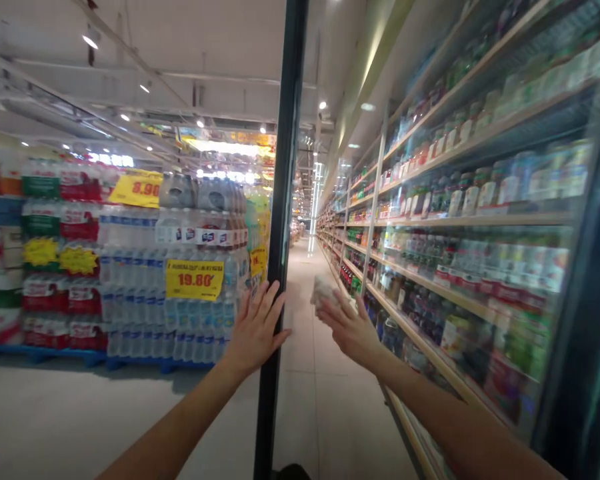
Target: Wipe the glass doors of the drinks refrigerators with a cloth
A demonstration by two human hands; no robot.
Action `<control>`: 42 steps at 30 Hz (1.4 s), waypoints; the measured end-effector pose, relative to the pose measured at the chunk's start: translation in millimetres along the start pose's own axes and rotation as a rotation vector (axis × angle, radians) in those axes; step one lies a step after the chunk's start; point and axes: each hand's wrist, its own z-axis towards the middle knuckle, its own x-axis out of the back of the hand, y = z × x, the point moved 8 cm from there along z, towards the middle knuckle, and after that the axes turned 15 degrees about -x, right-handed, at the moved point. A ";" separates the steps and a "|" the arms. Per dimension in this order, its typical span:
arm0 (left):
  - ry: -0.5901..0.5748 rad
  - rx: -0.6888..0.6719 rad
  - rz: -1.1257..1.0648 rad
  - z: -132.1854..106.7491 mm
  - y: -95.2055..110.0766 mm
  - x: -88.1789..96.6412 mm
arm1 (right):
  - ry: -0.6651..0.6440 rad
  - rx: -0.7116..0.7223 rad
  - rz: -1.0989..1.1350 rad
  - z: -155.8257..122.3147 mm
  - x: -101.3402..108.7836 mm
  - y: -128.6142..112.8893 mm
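A tall glass door with a dark frame [283, 200] stands upright in front of me. My left hand [257, 327] lies against that frame, its fingers stretched out and the thumb reaching across the dark edge. On the right, my right hand [353, 333] holds a crumpled whitish cloth [324, 291] under its fingers, against the glass as far as I can tell. Motion blurs the cloth and fingertips somewhat.
Long shelves of bottled drinks [475, 193] run along the right. To the left, stacked packs of bottled water [135, 287] stand on blue pallets [93, 358] with yellow price signs [194, 279]. A tiled aisle [303, 267] stretches ahead.
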 end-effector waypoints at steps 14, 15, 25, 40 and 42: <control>0.022 -0.066 -0.097 -29.4 88.5 -38.7 | 0.095 -0.112 -0.100 -100.5 -2.6 25.1; 0.026 -0.062 -0.101 -30.7 93.2 -41.7 | 0.079 -0.041 -0.106 -109.4 -4.6 18.5; 0.031 -0.042 -0.147 -22.1 126.4 -64.5 | 0.124 -0.325 -0.128 -125.2 7.1 54.1; 0.107 -0.106 -0.230 10.5 160.0 -68.6 | 0.142 -0.425 -0.122 -159.2 13.0 85.0; 0.104 -0.108 -0.223 21.1 163.8 -68.6 | 0.200 -0.543 -0.147 -149.4 24.4 102.1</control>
